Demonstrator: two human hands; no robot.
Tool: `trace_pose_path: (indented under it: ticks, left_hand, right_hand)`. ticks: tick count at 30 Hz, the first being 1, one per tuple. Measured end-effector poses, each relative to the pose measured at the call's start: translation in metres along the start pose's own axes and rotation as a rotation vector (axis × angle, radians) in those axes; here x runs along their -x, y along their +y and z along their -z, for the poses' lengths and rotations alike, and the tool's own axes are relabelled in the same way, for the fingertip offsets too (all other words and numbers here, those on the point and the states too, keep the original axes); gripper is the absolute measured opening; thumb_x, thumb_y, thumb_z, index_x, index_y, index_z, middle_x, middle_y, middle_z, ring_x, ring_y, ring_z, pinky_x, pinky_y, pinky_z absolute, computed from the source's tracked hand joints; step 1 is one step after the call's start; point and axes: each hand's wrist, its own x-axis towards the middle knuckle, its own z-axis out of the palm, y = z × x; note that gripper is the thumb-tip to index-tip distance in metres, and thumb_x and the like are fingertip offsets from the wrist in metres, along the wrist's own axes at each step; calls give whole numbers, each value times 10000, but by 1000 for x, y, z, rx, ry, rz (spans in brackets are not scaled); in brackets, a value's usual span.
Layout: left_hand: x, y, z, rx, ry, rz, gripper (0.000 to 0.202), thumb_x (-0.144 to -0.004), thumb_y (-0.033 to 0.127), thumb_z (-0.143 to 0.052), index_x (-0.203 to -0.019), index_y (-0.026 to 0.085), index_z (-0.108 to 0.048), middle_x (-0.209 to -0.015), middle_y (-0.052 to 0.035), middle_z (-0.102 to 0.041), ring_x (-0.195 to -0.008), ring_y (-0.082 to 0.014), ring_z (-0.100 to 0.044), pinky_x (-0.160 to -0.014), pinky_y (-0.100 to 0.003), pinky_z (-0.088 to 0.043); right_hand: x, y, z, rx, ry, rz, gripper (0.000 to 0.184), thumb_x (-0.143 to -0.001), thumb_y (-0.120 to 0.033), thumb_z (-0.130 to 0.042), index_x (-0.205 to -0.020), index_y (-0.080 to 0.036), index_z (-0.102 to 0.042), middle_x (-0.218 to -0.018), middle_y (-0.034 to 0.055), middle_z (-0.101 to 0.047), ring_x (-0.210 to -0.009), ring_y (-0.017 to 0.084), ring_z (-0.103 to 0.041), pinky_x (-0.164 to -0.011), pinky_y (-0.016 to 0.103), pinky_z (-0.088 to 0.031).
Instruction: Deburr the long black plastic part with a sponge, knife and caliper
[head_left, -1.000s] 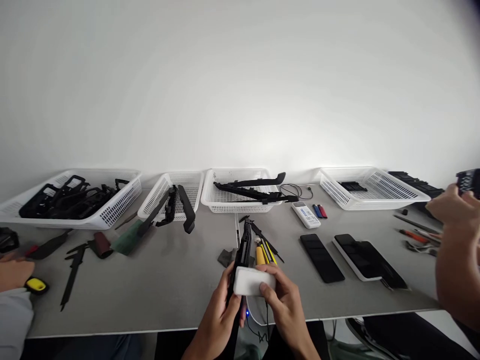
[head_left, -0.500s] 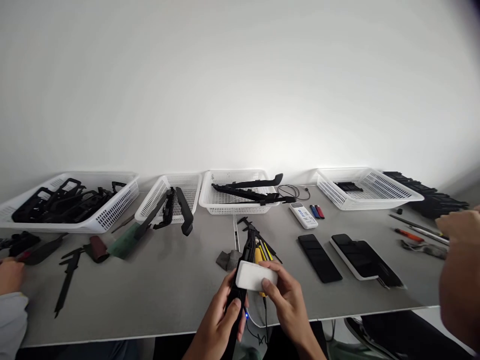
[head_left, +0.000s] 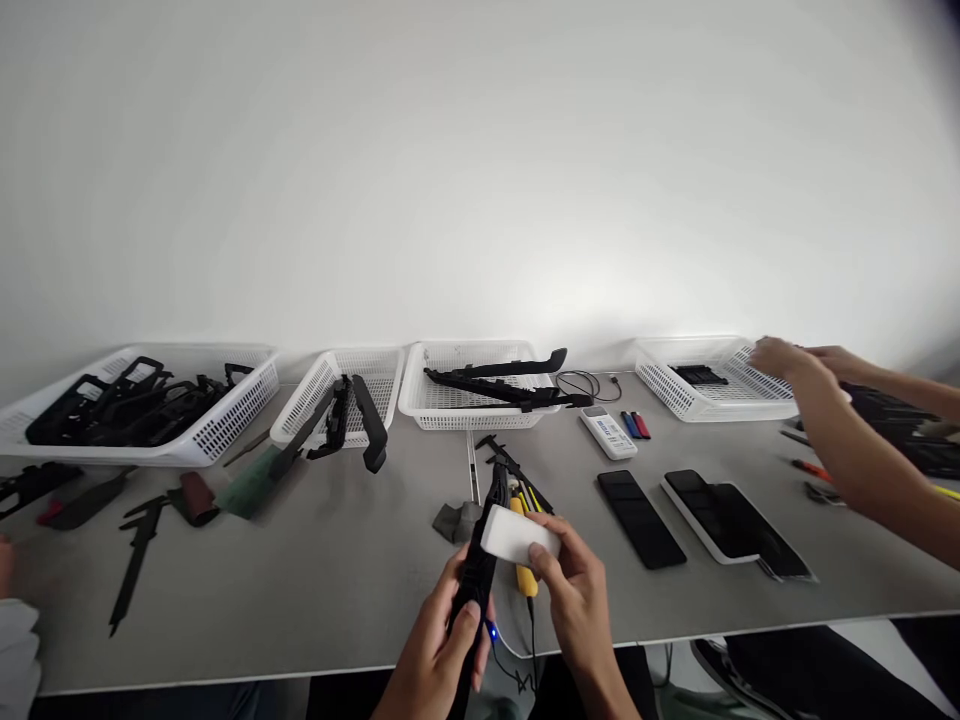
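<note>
My left hand (head_left: 442, 640) is wrapped round a long black plastic part (head_left: 486, 530) that points away from me over the grey table (head_left: 337, 590). My right hand (head_left: 574, 595) grips a white rectangular block (head_left: 519, 537) and holds it against the upper side of the black part. A small blue light (head_left: 493, 632) glows just below my left fingers. Yellow-handled tools (head_left: 525, 510) lie on the table just behind the block.
Several white baskets stand along the back: one full of black parts (head_left: 142, 405), two in the middle (head_left: 352, 395) (head_left: 480, 385), one at the right (head_left: 712, 375). A remote (head_left: 609, 432), two phones (head_left: 679, 515), a co-worker's arm (head_left: 847, 450) at the right, another person's sleeve (head_left: 15, 640) at far left.
The white block has slid slightly up along the black part. The co-worker's hand at the right has reached out to the right basket. The person's hand at the left has drawn back.
</note>
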Motion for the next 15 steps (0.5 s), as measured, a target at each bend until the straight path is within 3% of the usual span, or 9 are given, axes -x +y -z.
trace_pose_path:
  ticks: [4,7,11,15]
  left_hand:
    - [-1,-1,1,2,13,-10,689,-1014,658,-546,-1549,239,-437,-916,-16,-574,-589,-101,-488,-552,-254,-467]
    - [1,-2,2,1,3,5,702,-1006,669,-551,-1550,240,-440,-965,-40,-599,-601,-106,-507,-566,-267,-487]
    - [2,-5,3,-36,-27,20,708,-999,690,-545,-1527,227,-465,-969,-50,-613,-603,-106,-520,-556,-259,-478]
    - [1,-8,2,-30,-42,25,721,-986,708,-551,-1538,250,-468,-1002,-64,-629,-579,-94,-505,-539,-251,-470]
  right_hand:
    - [-3,3,3,15,-24,0,354,-881,-498,-757,-1050,-190,-799,-993,108,-771,-849,261,-694,-720,327,-559]
    - [-7,3,7,11,48,9,346,-890,-489,-740,-1062,-191,-769,-999,105,-760,-828,244,-675,-682,306,-540]
    - [-10,-1,5,-20,-29,-5,317,-877,-460,-759,-1048,-194,-733,-924,74,-722,-749,202,-619,-641,278,-507]
    - [-9,-2,0,-41,23,2,293,-876,-463,-756,-1012,-209,-703,-837,32,-668,-711,186,-575,-612,263,-480]
